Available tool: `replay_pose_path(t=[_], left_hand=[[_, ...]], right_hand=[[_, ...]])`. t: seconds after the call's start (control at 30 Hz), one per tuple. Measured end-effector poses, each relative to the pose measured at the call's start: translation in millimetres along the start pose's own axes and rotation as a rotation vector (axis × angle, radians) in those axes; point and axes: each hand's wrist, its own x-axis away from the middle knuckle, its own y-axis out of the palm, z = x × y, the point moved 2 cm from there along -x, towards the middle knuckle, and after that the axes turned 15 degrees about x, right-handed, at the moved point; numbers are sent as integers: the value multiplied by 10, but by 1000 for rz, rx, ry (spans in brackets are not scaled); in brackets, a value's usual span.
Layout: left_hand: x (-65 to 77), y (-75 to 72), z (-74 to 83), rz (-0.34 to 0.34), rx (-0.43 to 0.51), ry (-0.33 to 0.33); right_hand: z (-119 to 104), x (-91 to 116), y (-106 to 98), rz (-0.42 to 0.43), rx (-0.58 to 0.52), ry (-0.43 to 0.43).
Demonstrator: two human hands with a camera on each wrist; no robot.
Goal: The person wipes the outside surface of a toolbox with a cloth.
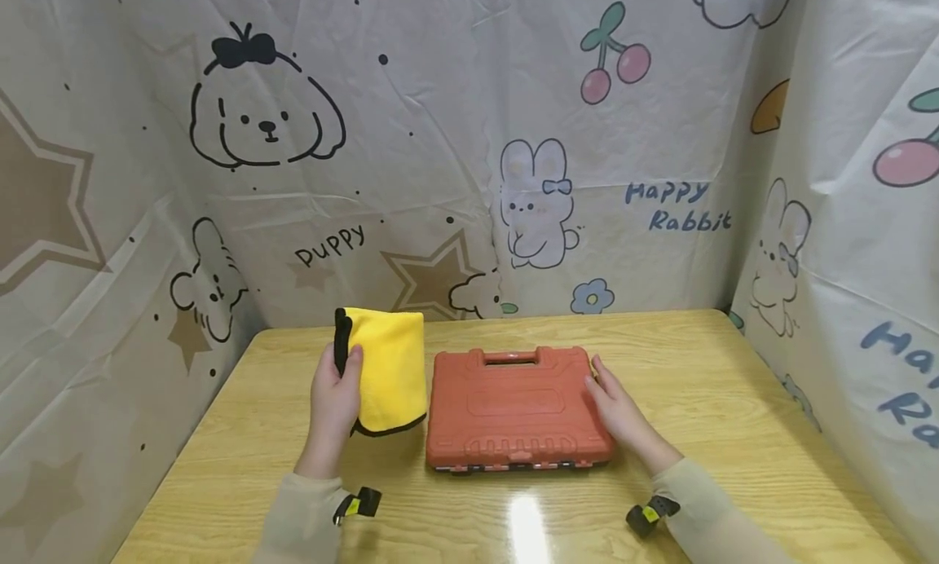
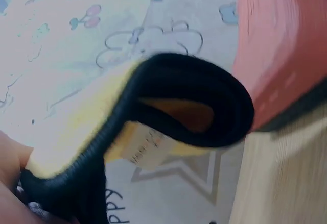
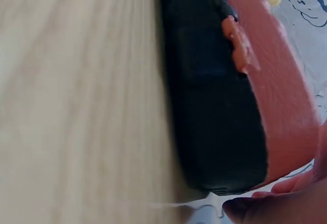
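Note:
In the head view my left hand point(image 1: 337, 393) grips a folded yellow cloth point(image 1: 389, 368) with black edging by its left side, thumb on the front. The cloth is held up beside the left end of a red plastic carrying case point(image 1: 517, 409). Up close, the left wrist view shows the cloth's folded layers and a pale printed label point(image 2: 148, 146). My right hand point(image 1: 619, 409) rests against the right side of the case, its fingers fairly straight. The case lies flat, its handle at the far side; the right wrist view shows its black lower half point(image 3: 219, 117).
The case stands on a light wood-grain table point(image 1: 734, 434). A white printed fabric point(image 1: 440, 140) with cartoon animals hangs behind the table and along both sides. Each wrist carries a small black strapped device, such as the right-hand one point(image 1: 651, 515).

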Motion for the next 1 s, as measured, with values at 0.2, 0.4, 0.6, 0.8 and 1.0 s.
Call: replay_pose_path(t=[0.2,0.4,0.6,0.8,1.0], left_hand=[[-117,-16,-63,51,-157,67],[-211,32,-158,66,-244,89],[-292,115,-254,46,-308,70],[-345,234,-332,17,-354,38],[-364,410,-334,-10,-399,41]], right_hand=[[60,-39,47,-34,-69,29],[113,-41,81,-52,-56,48],[102,-17,78,-61,-66,59],[114,-21,83,-66,-65,63],[121,-21,90,-76,-59,82]])
